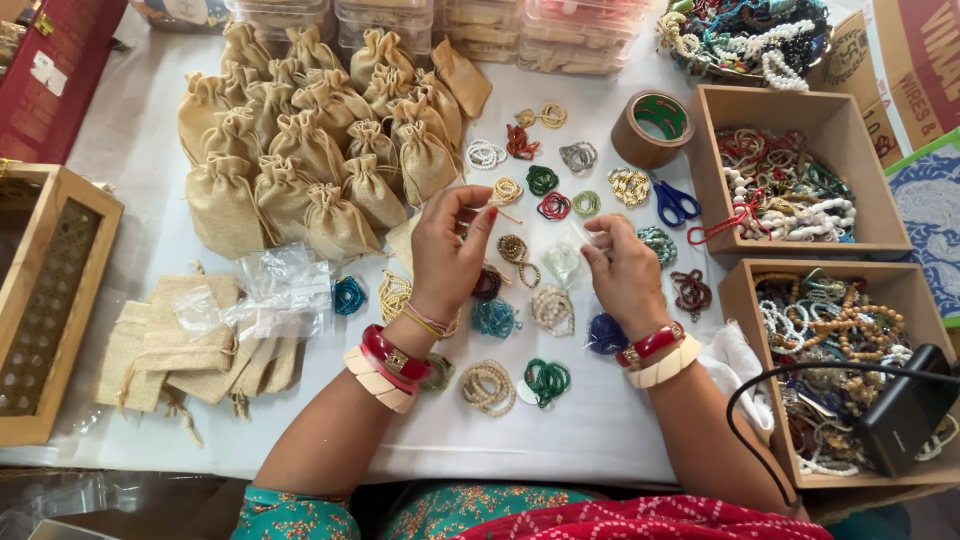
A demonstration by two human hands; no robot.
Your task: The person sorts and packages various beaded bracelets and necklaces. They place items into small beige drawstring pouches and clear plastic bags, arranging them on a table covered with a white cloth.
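My left hand point(448, 250) and my right hand point(622, 270) are raised over the white table point(600, 420), fingertips pinched towards each other. Between them stretches a thin, nearly clear thread or small plastic bag point(572, 232), which is hard to make out. Several coiled bead bracelets point(545, 207) in green, red, brown and white lie spread under and around both hands. A brown bead bracelet point(516, 250) lies just below the gap between the hands. Both wrists wear red and cream bangles.
A heap of tied tan cloth pouches point(310, 140) lies at the back left, flat empty pouches point(180, 345) and clear plastic bags point(280, 290) at the left. Two wooden boxes of beads point(790, 185) point(850, 330), blue scissors point(676, 202), a tape roll point(655, 128) and a black device with cable point(905, 410) stand at the right.
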